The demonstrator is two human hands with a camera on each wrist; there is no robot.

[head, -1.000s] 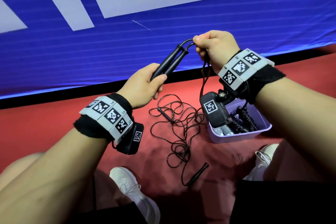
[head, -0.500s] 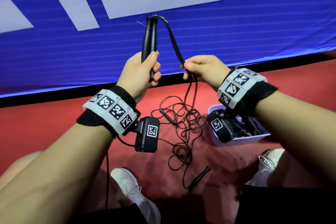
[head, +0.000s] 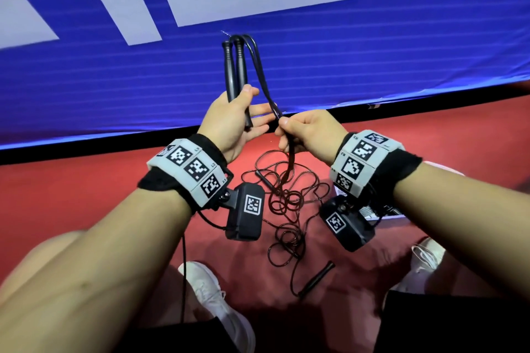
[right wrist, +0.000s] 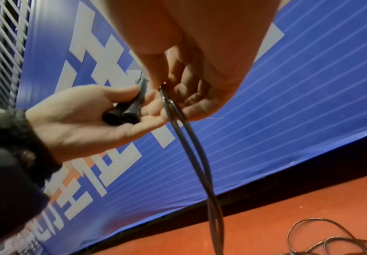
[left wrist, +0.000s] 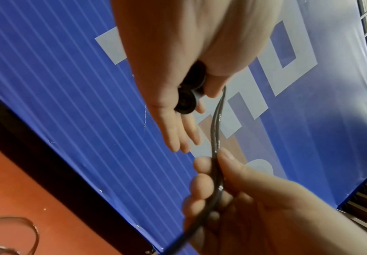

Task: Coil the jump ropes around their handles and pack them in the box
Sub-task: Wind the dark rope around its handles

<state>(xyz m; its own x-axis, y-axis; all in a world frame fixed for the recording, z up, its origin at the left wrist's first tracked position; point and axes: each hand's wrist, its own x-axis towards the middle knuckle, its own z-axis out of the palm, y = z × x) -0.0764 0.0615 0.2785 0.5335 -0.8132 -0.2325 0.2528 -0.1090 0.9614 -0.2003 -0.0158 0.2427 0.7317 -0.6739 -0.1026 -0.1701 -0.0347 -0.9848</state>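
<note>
I count two black handles [head: 235,71] held together upright in my left hand [head: 232,120], and two strands of black rope [head: 262,80] running from their tops down to my right hand [head: 307,132]. A second jump rope [head: 286,203] lies in a loose tangle on the red floor [head: 71,195] directly below the hands, with two handles of its own: one [head: 265,179] at the far edge of the tangle, one [head: 317,281] at the near edge, closer to my white shoe [head: 212,292]. Left hand: thumb pressing the two handles against the palm, fingers mostly straight; it is grasping the handles. Right hand: thumb and curled fingers [left wrist: 202,179] pinching both strands, just beside the left fingertips. The box [head: 384,213] sits on the floor to the right of the tangle, mostly hidden behind my right wrist camera [head: 347,223]; I cannot tell its contents. The left wrist view shows the round butt ends of the two handles [left wrist: 189,93], which the head view does not. The right wrist view shows the two strands [right wrist: 191,146] parting below the pinch and dropping toward the floor, and a metal grille [right wrist: 1,43] left of the blue banner [head: 372,51], outside the head view.
</note>
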